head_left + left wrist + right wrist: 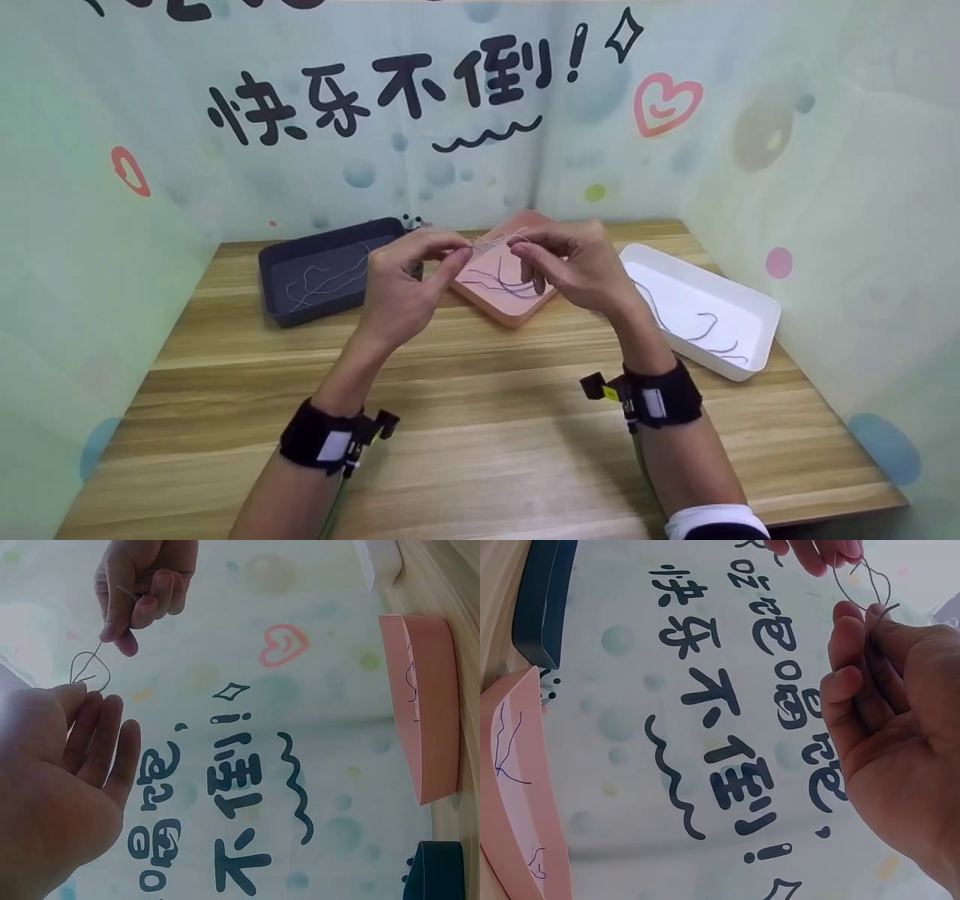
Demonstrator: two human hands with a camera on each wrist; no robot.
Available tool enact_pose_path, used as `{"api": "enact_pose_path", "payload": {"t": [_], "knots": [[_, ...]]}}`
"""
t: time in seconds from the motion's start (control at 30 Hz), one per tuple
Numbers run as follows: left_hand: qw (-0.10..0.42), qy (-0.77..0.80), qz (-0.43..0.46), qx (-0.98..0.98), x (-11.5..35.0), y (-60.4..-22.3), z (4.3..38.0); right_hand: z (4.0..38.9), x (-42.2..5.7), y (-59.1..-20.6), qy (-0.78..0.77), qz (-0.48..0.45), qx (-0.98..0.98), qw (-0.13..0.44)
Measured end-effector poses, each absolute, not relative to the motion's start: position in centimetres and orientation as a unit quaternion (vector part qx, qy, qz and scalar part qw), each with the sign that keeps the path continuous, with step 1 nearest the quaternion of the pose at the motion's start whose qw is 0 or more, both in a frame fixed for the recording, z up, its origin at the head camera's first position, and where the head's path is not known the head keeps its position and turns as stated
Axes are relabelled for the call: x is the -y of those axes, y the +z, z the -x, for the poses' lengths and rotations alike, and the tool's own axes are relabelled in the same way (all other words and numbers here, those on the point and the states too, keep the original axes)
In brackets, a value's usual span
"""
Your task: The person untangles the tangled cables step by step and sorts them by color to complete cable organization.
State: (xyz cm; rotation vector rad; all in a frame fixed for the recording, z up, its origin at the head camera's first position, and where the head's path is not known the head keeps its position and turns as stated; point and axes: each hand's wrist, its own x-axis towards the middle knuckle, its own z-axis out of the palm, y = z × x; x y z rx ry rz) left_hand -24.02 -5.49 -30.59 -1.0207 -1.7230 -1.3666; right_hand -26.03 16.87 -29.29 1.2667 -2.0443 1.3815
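Note:
A thin grey string (489, 241), bent into a loop, spans the gap between the two hands, held up over the pink tray (514, 313). The left hand (409, 289) pinches one side of it between thumb and fingertips. On the other side, the right hand (576, 262) grips the string between thumb and index finger, and a short end sticks out past the fingers. In the right wrist view the looped string (889, 586) shows crossing strands near both sets of fingertips. Several bluish strings (499, 769) lie inside the pink tray, partly hidden by the right hand in the head view.
A dark tray (322, 312) with pale strings stands at the left, partly behind the left hand. At the right is a white tray (739, 315) holding several grey strings. All stand on a wooden table (480, 420), enclosed by a printed curtain (465, 180) behind and at the sides.

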Motion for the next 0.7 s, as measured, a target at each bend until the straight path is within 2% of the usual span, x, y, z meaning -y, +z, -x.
{"api": "enact_pose_path", "payload": {"t": [0.13, 0.23, 0.53, 0.7], "knots": [[0.289, -0.569, 0.373, 0.673, 5.9, -30.6, 23.9, 26.0, -16.9, -29.3, 0.506, -0.430, 0.729, 0.167], [0.263, -0.586, 0.377, 0.667, 6.1, -30.6, 23.9, 26.0, -16.9, -29.3, 0.505, -0.426, 0.731, 0.169], [0.285, -0.549, 0.415, 0.667, 7.1, -30.5, 24.3, 26.1, -17.1, -29.1, 0.496, -0.432, 0.729, 0.189], [0.245, -0.558, 0.432, 0.665, 8.0, -30.5, 24.5, 26.3, -17.6, -29.2, 0.494, -0.432, 0.728, 0.198]]}}
